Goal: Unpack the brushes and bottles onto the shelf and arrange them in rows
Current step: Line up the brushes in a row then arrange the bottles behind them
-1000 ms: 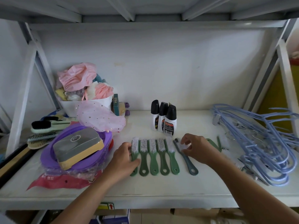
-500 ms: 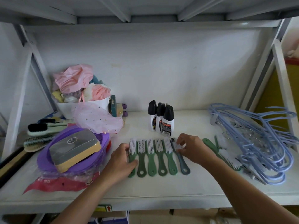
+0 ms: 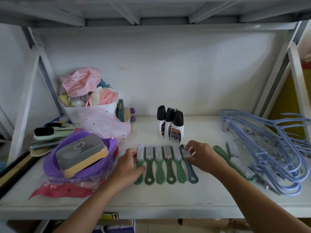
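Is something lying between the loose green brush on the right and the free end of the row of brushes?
Only the right hand, which holds the blue brush at the row's end, lies between. The loose brush has no other thing before it.

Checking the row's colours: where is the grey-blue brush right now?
Head view: the grey-blue brush lies at the right end of the row of green brushes, its bristle end held by the right hand, in front of the three bottles.
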Demonstrator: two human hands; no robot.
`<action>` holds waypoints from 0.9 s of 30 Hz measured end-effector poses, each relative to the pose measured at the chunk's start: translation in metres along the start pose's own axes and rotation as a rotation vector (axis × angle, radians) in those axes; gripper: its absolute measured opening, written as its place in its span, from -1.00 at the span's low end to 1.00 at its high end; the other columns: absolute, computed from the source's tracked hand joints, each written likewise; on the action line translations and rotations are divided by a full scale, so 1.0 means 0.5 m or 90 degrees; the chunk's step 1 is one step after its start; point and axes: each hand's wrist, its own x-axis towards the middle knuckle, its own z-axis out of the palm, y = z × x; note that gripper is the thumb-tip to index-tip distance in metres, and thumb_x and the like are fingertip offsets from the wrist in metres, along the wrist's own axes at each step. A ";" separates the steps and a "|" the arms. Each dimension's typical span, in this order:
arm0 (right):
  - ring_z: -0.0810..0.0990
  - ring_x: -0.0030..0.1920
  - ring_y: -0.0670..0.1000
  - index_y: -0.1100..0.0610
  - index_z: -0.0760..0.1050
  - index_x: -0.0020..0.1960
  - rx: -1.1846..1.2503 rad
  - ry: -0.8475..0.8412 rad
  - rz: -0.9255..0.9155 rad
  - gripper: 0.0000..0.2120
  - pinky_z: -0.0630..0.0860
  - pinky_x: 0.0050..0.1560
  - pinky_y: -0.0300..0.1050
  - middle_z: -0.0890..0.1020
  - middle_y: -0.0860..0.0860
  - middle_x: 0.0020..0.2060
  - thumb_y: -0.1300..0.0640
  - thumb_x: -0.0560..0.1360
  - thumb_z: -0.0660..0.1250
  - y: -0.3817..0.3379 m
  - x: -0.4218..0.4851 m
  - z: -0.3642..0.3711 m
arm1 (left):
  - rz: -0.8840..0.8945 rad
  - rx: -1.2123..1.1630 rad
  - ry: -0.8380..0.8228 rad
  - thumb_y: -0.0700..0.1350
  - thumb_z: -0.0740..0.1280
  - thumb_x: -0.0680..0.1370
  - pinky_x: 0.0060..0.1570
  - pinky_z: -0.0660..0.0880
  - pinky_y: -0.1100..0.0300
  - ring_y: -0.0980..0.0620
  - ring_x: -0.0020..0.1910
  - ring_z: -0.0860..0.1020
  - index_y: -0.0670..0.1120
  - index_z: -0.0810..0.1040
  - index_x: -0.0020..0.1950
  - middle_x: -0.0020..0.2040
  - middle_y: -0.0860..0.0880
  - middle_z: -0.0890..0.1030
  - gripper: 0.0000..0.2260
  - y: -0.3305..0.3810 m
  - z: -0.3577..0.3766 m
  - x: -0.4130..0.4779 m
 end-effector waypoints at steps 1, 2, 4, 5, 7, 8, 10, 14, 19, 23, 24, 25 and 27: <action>0.67 -0.16 -0.05 0.01 0.53 0.10 0.002 0.001 0.001 -0.78 0.66 -0.11 -0.04 0.64 -0.06 -0.07 0.12 0.48 0.46 -0.001 -0.001 0.000 | -0.003 0.002 0.009 -0.10 0.44 0.52 0.10 0.40 0.27 0.15 0.18 0.48 0.04 0.34 0.28 0.09 0.26 0.46 -0.58 -0.003 -0.001 0.002; 0.66 -0.16 -0.06 0.01 0.53 0.10 0.004 0.002 0.000 -0.78 0.66 -0.11 -0.05 0.64 -0.06 -0.08 0.12 0.48 0.45 -0.003 -0.002 0.001 | -0.003 0.008 0.018 -0.09 0.45 0.51 0.15 0.42 0.22 0.14 0.19 0.48 0.06 0.34 0.26 0.08 0.29 0.45 -0.59 -0.006 -0.003 0.004; 0.67 -0.16 -0.06 0.00 0.53 0.09 0.003 0.004 -0.003 -0.78 0.66 -0.12 -0.07 0.64 -0.07 -0.08 0.12 0.48 0.45 -0.004 -0.004 0.001 | -0.005 0.007 0.023 -0.09 0.45 0.50 0.20 0.42 0.19 0.13 0.20 0.49 0.07 0.34 0.23 0.08 0.29 0.44 -0.60 -0.010 -0.005 0.008; 0.67 -0.16 -0.07 0.00 0.53 0.09 0.003 0.004 -0.004 -0.78 0.66 -0.12 -0.08 0.65 -0.06 -0.08 0.12 0.48 0.45 -0.004 -0.005 0.001 | -0.007 0.004 0.022 -0.08 0.45 0.50 0.20 0.42 0.19 0.13 0.20 0.48 0.07 0.34 0.24 0.09 0.28 0.44 -0.60 -0.011 -0.005 0.009; 0.67 -0.16 -0.07 0.00 0.53 0.10 0.003 0.005 -0.006 -0.78 0.66 -0.12 -0.09 0.65 -0.06 -0.07 0.12 0.48 0.45 -0.005 -0.005 0.001 | -0.010 0.005 0.017 -0.06 0.45 0.50 0.23 0.43 0.16 0.12 0.22 0.47 0.08 0.34 0.25 0.11 0.24 0.46 -0.59 -0.013 -0.005 0.010; 0.67 -0.16 -0.07 0.01 0.53 0.10 0.004 0.005 -0.007 -0.78 0.66 -0.13 -0.09 0.65 -0.05 -0.07 0.11 0.49 0.45 -0.005 -0.005 0.001 | -0.011 0.007 0.015 -0.05 0.45 0.49 0.24 0.43 0.15 0.12 0.22 0.47 0.09 0.34 0.25 0.12 0.23 0.47 -0.59 -0.015 -0.004 0.010; 0.67 -0.15 -0.07 0.02 0.54 0.11 0.005 0.004 -0.008 -0.78 0.66 -0.13 -0.09 0.65 -0.05 -0.06 0.11 0.49 0.45 -0.005 -0.005 0.000 | -0.011 0.007 0.016 -0.06 0.45 0.50 0.23 0.43 0.16 0.13 0.22 0.47 0.08 0.34 0.26 0.13 0.22 0.47 -0.59 -0.016 -0.003 0.010; 0.66 -0.14 -0.08 0.03 0.54 0.12 0.001 0.004 -0.009 -0.77 0.65 -0.12 -0.15 0.65 -0.04 -0.04 0.10 0.49 0.46 -0.005 -0.006 -0.001 | -0.007 0.011 0.019 -0.07 0.45 0.51 0.18 0.41 0.21 0.16 0.20 0.47 0.06 0.36 0.28 0.10 0.24 0.46 -0.59 -0.017 -0.002 0.012; 0.64 -0.17 -0.12 0.00 0.54 0.10 0.007 0.014 0.000 -0.81 0.62 -0.22 -0.22 0.62 -0.08 -0.09 0.10 0.51 0.44 -0.005 -0.005 0.003 | -0.010 0.018 0.018 -0.05 0.47 0.49 0.18 0.41 0.21 0.13 0.22 0.47 0.05 0.36 0.29 0.13 0.17 0.48 -0.56 -0.022 0.001 0.016; 0.66 -0.17 -0.07 0.02 0.55 0.08 0.012 0.023 0.004 -0.82 0.65 -0.15 -0.11 0.64 -0.06 -0.10 0.11 0.50 0.45 -0.003 -0.002 0.004 | -0.012 0.022 0.005 0.02 0.48 0.44 0.26 0.44 0.10 0.08 0.28 0.44 0.11 0.34 0.26 0.17 0.17 0.48 -0.52 -0.033 0.003 0.018; 0.66 -0.17 -0.06 0.02 0.56 0.08 0.009 0.026 0.003 -0.82 0.65 -0.15 -0.11 0.65 -0.06 -0.10 0.11 0.50 0.45 -0.002 -0.002 0.004 | -0.013 0.022 0.002 0.05 0.49 0.42 0.28 0.45 0.05 0.07 0.29 0.44 0.13 0.33 0.26 0.18 0.17 0.49 -0.50 -0.036 0.004 0.019; 0.65 -0.17 -0.07 0.02 0.56 0.08 0.006 0.029 0.002 -0.82 0.64 -0.15 -0.12 0.65 -0.05 -0.09 0.11 0.49 0.45 -0.001 0.000 0.005 | -0.016 0.022 -0.001 0.10 0.49 0.39 0.29 0.46 0.01 0.07 0.30 0.43 0.15 0.32 0.25 0.19 0.17 0.49 -0.47 -0.038 0.005 0.020; 0.64 -0.18 -0.07 0.02 0.56 0.08 0.002 0.033 0.000 -0.82 0.64 -0.14 -0.11 0.65 -0.05 -0.10 0.11 0.49 0.46 0.002 0.001 0.008 | -0.022 0.025 -0.010 0.20 0.50 0.33 0.28 0.47 -0.02 0.07 0.31 0.41 0.17 0.32 0.27 0.22 0.15 0.49 -0.40 -0.039 0.007 0.021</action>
